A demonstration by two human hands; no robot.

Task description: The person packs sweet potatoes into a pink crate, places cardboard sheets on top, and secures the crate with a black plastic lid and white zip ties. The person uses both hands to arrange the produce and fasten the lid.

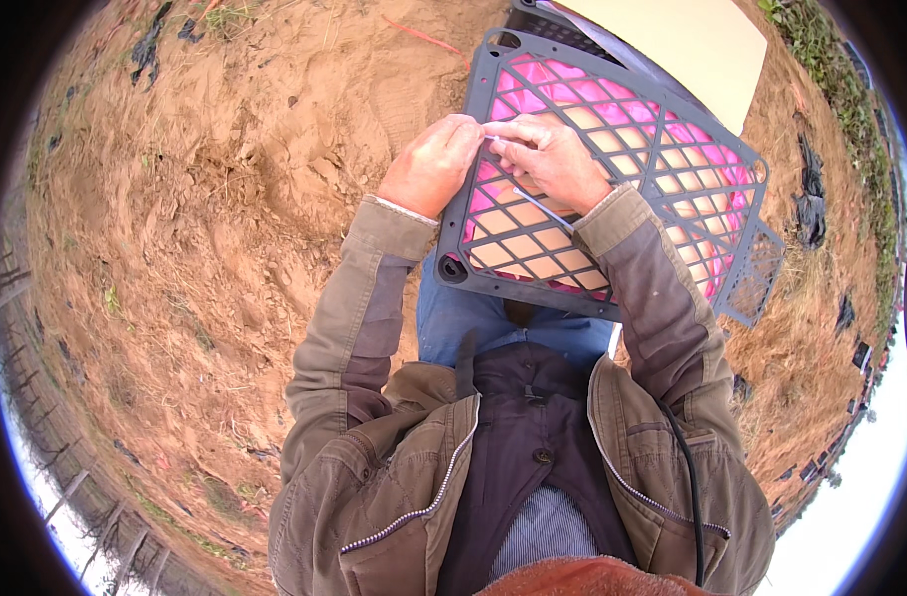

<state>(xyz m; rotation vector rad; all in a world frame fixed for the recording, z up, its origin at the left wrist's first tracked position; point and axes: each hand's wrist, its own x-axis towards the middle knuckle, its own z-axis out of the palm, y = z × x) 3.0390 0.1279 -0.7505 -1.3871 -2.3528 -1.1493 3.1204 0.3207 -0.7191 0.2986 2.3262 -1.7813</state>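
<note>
A black plastic crate (457, 186) with a diamond-lattice face stands in front of my legs. Pink lining (550, 82) and pale cardboard (524, 253) show through the lattice. At its left rim, my left hand (435, 164) is curled, with its fingertips meeting those of my right hand (554, 160). Between the two hands a thin white plastic tie (490, 138) is pinched, mostly covered by fingers. My right hand lies over the lattice. Another slim pale tie (539, 207) slants across the lattice below it, one end reaching my right cuff.
Behind the crate is another black crate (565, 30) with a large cream cardboard sheet (691, 52) over it. A perforated black plastic piece (755, 272) juts out at the right. Scraps of black plastic (811, 194) lie on bare soil (200, 223). Green plants (825, 67) grow at the upper right.
</note>
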